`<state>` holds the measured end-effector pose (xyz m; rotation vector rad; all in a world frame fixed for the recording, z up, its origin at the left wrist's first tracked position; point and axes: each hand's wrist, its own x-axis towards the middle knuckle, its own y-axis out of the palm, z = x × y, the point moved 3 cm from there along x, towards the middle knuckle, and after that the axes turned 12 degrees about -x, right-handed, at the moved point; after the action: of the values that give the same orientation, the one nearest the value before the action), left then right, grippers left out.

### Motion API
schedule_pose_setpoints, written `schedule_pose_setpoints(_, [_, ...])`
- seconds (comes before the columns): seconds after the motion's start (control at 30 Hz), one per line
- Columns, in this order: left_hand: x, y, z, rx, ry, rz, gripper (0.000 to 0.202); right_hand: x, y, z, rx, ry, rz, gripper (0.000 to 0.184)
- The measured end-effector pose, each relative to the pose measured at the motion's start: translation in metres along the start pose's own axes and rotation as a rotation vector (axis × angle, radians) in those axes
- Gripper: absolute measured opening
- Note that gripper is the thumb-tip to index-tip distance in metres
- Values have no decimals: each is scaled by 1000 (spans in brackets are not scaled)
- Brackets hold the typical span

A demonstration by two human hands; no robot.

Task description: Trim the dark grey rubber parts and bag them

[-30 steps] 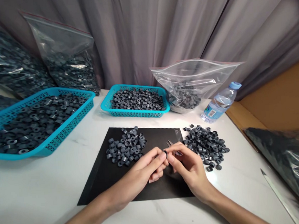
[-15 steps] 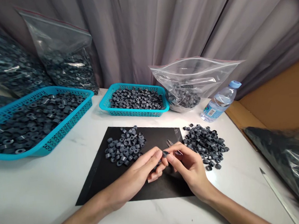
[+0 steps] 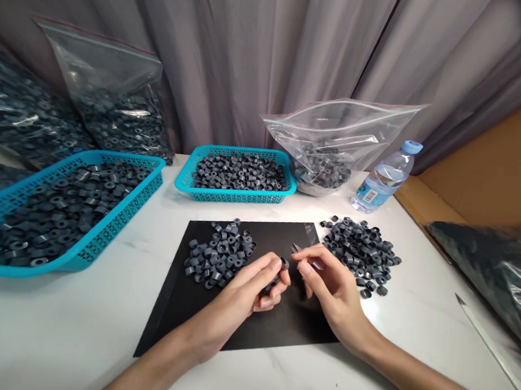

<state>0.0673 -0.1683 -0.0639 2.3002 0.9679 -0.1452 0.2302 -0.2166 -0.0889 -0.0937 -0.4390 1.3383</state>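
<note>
My left hand is closed over the black mat, pinching a small dark grey ring between thumb and fingertips. More grey pieces show in the curl of its fingers. My right hand hovers just right of the ring, apart from it, thumb and forefinger slightly separated with nothing visible between them. Behind its fingers lies a pointed metal tool, mostly hidden, so its kind is unclear. One pile of grey rings lies on the mat beyond my left hand; another pile sits right of the mat.
Two blue baskets of grey rings stand at the left and back. An open zip bag, a water bottle and filled bags line the back. A pale pointed strip lies at right, beside a dark plastic bag.
My right hand has let go of the ring and drawn slightly right. The ring stays in my left hand, now turned so that its opening shows.
</note>
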Motion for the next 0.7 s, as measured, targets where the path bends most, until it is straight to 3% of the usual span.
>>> schedule_pose_setpoints(0.13, [3, -1, -5, 65, 37, -22, 31, 0, 6, -3, -70, 31, -8, 25])
schedule_pose_setpoints(0.2, [11, -1, -23, 175, 126, -42, 31, 2, 10, -5, -72, 34, -6, 28])
schedule_pose_setpoints(0.3, [27, 12, -83, 508, 497, -95, 34, 5, 15, -7, -64, 35, -19, 32])
schedule_pose_setpoints(0.4, [42, 47, -156, 965, 948, -139, 28, 8, 20, -10, -37, 42, -17, 36])
schedule_pose_setpoints(0.47, [57, 73, -190, 1257, 1145, -120, 27, 10, 22, -11, -26, 45, -8, 38])
schedule_pose_setpoints(0.53, [79, 90, -206, 1651, 1138, -66, 29, 11, 24, -10, -31, 34, -7, 39])
schedule_pose_setpoints(0.57, [91, 94, -210, 1743, 1114, -25, 28, 12, 24, -10, -35, 22, -13, 40])
schedule_pose_setpoints(0.7, [128, 90, -215, 1880, 1047, 35, 28, 13, 27, -10, -57, -53, -64, 43])
